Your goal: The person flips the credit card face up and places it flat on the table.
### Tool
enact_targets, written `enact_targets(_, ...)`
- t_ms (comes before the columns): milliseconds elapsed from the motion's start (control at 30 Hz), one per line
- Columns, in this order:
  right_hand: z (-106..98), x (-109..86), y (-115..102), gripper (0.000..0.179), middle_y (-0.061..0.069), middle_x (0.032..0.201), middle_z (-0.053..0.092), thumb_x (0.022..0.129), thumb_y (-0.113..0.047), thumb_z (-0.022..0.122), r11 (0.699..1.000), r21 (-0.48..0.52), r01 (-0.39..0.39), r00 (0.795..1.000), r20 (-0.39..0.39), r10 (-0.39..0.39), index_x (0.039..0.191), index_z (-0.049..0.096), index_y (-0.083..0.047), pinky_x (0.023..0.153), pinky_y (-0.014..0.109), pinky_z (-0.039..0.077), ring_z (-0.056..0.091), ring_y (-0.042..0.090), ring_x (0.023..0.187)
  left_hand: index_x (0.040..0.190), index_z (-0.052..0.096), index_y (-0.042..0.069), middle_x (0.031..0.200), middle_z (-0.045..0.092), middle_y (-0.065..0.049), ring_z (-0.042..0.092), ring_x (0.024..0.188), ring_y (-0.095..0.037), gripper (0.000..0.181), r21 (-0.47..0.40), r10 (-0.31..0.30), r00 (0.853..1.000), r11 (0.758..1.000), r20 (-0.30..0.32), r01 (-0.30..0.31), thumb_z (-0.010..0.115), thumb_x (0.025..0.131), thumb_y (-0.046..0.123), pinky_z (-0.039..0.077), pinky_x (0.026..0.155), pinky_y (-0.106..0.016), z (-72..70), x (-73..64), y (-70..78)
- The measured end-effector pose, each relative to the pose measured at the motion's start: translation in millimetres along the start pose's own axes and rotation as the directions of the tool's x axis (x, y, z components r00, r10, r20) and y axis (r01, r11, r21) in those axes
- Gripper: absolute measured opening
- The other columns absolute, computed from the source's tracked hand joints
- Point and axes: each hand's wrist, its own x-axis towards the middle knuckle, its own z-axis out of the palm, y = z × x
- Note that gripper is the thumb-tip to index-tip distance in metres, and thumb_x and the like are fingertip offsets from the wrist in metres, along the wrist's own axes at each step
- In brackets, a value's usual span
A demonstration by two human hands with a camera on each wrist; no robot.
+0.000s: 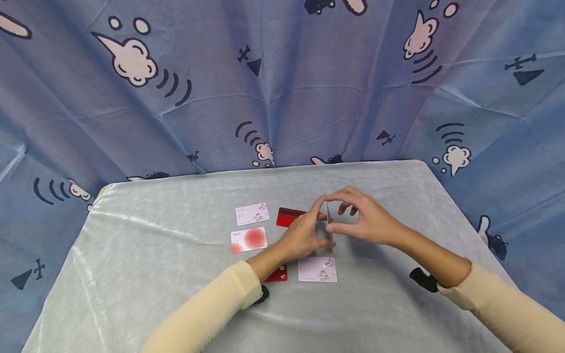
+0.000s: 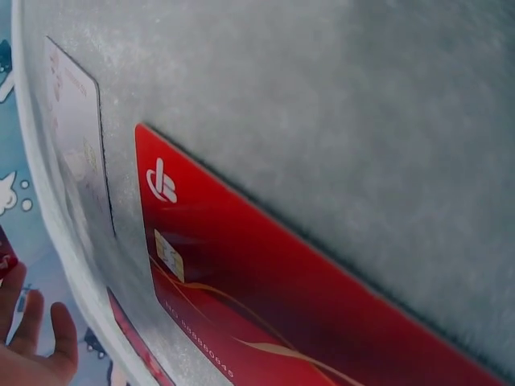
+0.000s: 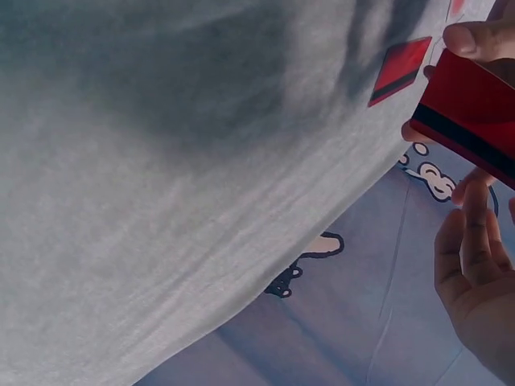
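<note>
A red card [image 3: 471, 104] with a black stripe stands on edge between both hands, seen nearly edge-on in the head view. My left hand [image 1: 304, 234] grips it from the left, index finger at the far edge and thumb at the near edge. From the right, my right hand [image 1: 368, 215] pinches it with index finger and thumb. Under my left hand lies another red card [image 1: 286, 217] with a dark stripe. Close below the left wrist is a red chip card [image 2: 233, 265], partly covered by the forearm in the head view.
On the grey cloth-covered table [image 1: 145, 274] lie a pale VIP card [image 1: 252, 214], a white card with red circles [image 1: 249, 240] and a pink card [image 1: 317, 269]. A blue patterned curtain [image 1: 300, 122] hangs along the far table edge.
</note>
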Motion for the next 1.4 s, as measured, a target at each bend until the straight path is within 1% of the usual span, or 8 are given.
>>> enact_targets(133, 2, -1.2, 1, 0.054, -0.002, 0.124, 0.061, 0.081, -0.027, 0.084, 1.000, -0.005, 0.003, 1.000, 0.003, -0.003, 0.129, 0.063, -0.014, 0.073, 0.038, 0.051, 0.063, 0.015, 0.090, 0.158, 0.017, 0.010, 0.122, 0.069, -0.001, 0.056, 0.120, -0.012, 0.106, 0.017, 0.012, 1.000, 1.000, 0.003, -0.012, 0.086, 0.078, 0.020, 0.042, 0.105, -0.034, 0.1, -0.5, -0.5)
enact_targets(267, 2, -1.1, 2, 0.052, -0.002, 0.124, 0.061, 0.081, -0.026, 0.084, 1.000, -0.008, 0.003, 1.000, 0.001, -0.003, 0.128, 0.064, -0.015, 0.073, 0.040, 0.051, 0.063, 0.016, 0.090, 0.159, 0.017, 0.012, 0.124, 0.068, -0.001, 0.056, 0.121, -0.012, 0.106, 0.023, 0.010, 1.000, 1.000, 0.001, -0.010, 0.086, 0.078, 0.021, 0.042, 0.105, -0.035, -1.2, -1.4, -1.3)
enact_targets(533, -2, 0.2, 5, 0.051, 0.001, 0.124, 0.061, 0.082, -0.026, 0.083, 1.000, -0.020, -0.005, 1.000, 0.017, 0.006, 0.128, 0.063, -0.017, 0.075, 0.040, 0.052, 0.062, 0.012, 0.091, 0.159, 0.016, 0.013, 0.128, 0.067, 0.002, 0.054, 0.126, -0.013, 0.106, 0.051, 0.006, 1.000, 0.999, -0.004, -0.006, 0.086, 0.079, 0.019, 0.041, 0.106, -0.035, -5.3, -0.9, -4.2)
enact_targets(733, -5, -2.5, 12, 0.050, 0.002, 0.122, 0.062, 0.082, -0.022, 0.083, 1.000, -0.015, -0.005, 1.000, 0.018, 0.005, 0.128, 0.064, -0.015, 0.074, 0.040, 0.053, 0.063, 0.016, 0.089, 0.159, 0.017, 0.013, 0.127, 0.067, -0.001, 0.056, 0.124, -0.015, 0.107, 0.101, 0.006, 1.000, 0.995, -0.006, -0.006, 0.087, 0.078, 0.021, 0.042, 0.105, -0.034, -7.9, -1.3, -6.8)
enact_targets(933, -8, -8.1, 22, 0.050, 0.003, 0.122, 0.062, 0.082, -0.023, 0.082, 1.000, -0.020, -0.015, 0.999, 0.033, 0.015, 0.128, 0.063, -0.014, 0.074, 0.041, 0.054, 0.064, 0.020, 0.089, 0.159, 0.017, 0.016, 0.127, 0.067, -0.002, 0.058, 0.117, -0.019, 0.107, 0.142, 0.012, 1.000, 0.990, -0.003, -0.012, 0.087, 0.078, 0.023, 0.046, 0.099, -0.034, -11.5, -3.8, -11.1)
enact_targets(1033, -9, -11.4, 26, 0.050, 0.004, 0.123, 0.061, 0.082, -0.024, 0.083, 0.999, -0.034, -0.027, 0.998, 0.053, 0.029, 0.127, 0.063, -0.014, 0.073, 0.043, 0.055, 0.064, 0.022, 0.089, 0.159, 0.017, 0.017, 0.129, 0.066, -0.002, 0.058, 0.116, -0.020, 0.106, 0.157, 0.006, 1.000, 0.988, -0.001, -0.006, 0.086, 0.078, 0.023, 0.046, 0.097, -0.033, -13.3, -5.3, -12.8)
enact_targets(1200, -10, -16.4, 33, 0.049, 0.005, 0.123, 0.060, 0.081, -0.026, 0.084, 0.996, -0.058, -0.072, 0.993, 0.091, 0.077, 0.124, 0.066, -0.011, 0.074, 0.047, 0.055, 0.063, 0.024, 0.091, 0.159, 0.019, 0.018, 0.129, 0.066, -0.002, 0.057, 0.116, -0.018, 0.105, 0.200, 0.000, 1.000, 0.980, -0.007, 0.001, 0.087, 0.078, 0.024, 0.046, 0.100, -0.035, -15.1, -7.2, -15.4)
enact_targets(1400, -8, -22.8, 43, 0.052, 0.008, 0.125, 0.059, 0.080, -0.025, 0.084, 0.991, -0.081, -0.107, 0.985, 0.127, 0.117, 0.125, 0.066, -0.008, 0.077, 0.047, 0.056, 0.063, 0.025, 0.094, 0.158, 0.022, 0.019, 0.127, 0.067, -0.002, 0.057, 0.115, -0.017, 0.103, 0.228, 0.005, 1.000, 0.974, -0.013, -0.002, 0.087, 0.078, 0.026, 0.046, 0.099, -0.036, -15.0, -8.1, -17.3)
